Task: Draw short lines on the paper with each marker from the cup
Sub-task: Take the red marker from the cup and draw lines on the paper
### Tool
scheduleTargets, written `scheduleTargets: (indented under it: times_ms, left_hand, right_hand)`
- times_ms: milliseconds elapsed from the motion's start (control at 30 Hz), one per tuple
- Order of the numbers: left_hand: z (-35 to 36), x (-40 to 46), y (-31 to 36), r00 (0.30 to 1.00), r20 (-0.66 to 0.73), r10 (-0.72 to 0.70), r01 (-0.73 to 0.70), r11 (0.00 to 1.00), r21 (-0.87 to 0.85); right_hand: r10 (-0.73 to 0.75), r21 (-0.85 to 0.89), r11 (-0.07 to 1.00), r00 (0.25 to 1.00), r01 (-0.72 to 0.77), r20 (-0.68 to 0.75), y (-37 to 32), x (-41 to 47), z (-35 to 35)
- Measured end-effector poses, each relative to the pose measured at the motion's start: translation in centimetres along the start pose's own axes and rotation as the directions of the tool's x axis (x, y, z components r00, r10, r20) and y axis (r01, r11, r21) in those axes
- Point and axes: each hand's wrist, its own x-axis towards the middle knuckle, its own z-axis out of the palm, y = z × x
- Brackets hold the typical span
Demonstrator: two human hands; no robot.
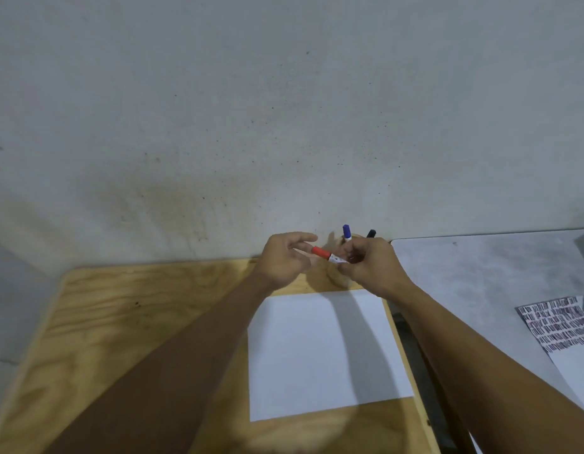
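A blank white paper (pixel 326 352) lies on the wooden table (pixel 120 322). Above its far edge both hands meet over a wooden cup (pixel 337 279), which my hands mostly hide. My right hand (pixel 370 267) grips the white barrel of a red-capped marker (pixel 326 253). My left hand (pixel 284 260) has its fingertips at the red cap end; whether it pinches the cap is unclear. A blue-capped marker (pixel 347 231) and a black-capped marker (pixel 371 233) stick up from the cup behind my right hand.
A grey wall rises right behind the table. To the right stands a grey table (pixel 480 273), separated by a dark gap. A sheet covered with many short dark lines (pixel 559 326) lies at its right edge.
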Motion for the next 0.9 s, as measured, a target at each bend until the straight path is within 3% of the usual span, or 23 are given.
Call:
scheduleTargets:
  times_ms: [133,400,533,700,800,900]
  left_hand:
    - [-0.9,-0.9,-1.3,0.999,0.008,0.044,-0.045,0.986,0.163]
    - [-1.8,-2.0,-2.7,0.992,0.025,0.122,-0.124,0.947,0.297]
    - [-2.5,-2.2,-3.0,0.994,0.032,0.1,-0.105,0.926,0.362]
    - [-7.6,-3.1,-5.1,0.999,-0.029,-0.017,0.027,0.915,0.404]
    - [-8.0,-3.7,-7.0,0.987,-0.146,-0.072,0.12,0.927,0.355]
    - [-7.3,-3.7,-9.1,0.958,-0.286,0.001,0.107,0.926,0.362]
  right_hand:
    - [-0.029,-0.051,0.998,0.992,0.035,0.12,-1.3,-0.5,0.4]
    - [-0.025,-0.181,0.98,0.951,0.084,0.307,-2.2,-0.8,1.4]
    - [-0.09,-0.224,0.962,0.958,0.154,0.273,-2.1,-1.4,2.0]
    - [-0.083,-0.254,0.957,0.974,0.137,0.211,0.1,-1.5,0.2]
    - [-0.003,-0.145,0.989,0.971,0.039,0.238,0.2,-1.6,0.9]
    - [0.075,0.068,0.993,0.96,-0.097,0.268,-0.3,-2.1,2.9]
